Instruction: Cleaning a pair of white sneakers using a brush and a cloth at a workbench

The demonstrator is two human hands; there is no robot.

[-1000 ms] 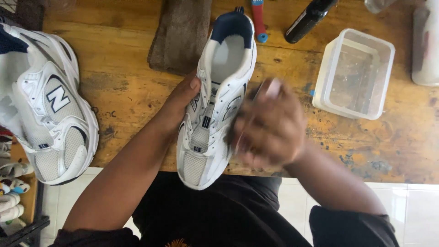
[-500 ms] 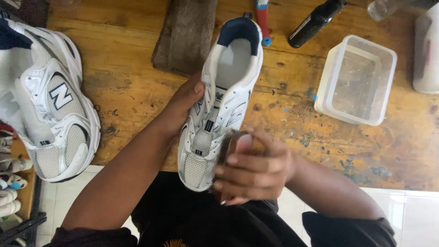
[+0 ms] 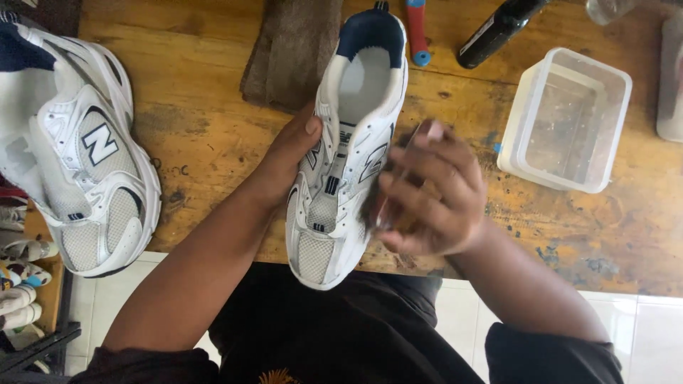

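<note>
**Two hands on one white sneaker at the bench edge**

Two hands work a single white-and-grey sneaker (image 3: 348, 149), which lies toe toward the person and overhangs the near edge of the wooden workbench (image 3: 206, 135). The left hand (image 3: 288, 167) cups its far side, thumb pressed against the lace area, fingers hidden beneath. The right hand (image 3: 427, 195) is curled shut around something small and brush-like held against the shoe's side panel; motion blur keeps me from saying exactly what it is.

I'd judge the shoe light and easy to turn, with soft mesh over the toe that gives under pressure, and a firmer sole and heel. The midfoot, where the left hand already sits, looks the steadiest place to hold; the open collar at the navy heel would also take a grip. It seems neither fragile nor slippery.

Its mate, the second sneaker (image 3: 85, 163), lies well apart on the left. A brown cloth (image 3: 292, 50) sits just beyond the held shoe, touching or nearly so. A red-and-blue handled tool (image 3: 417, 32) and a dark bottle (image 3: 498, 28) rest farther back, and a clear plastic tub (image 3: 565, 121) stands near the right hand, close enough to crowd a wide stroke.
</note>
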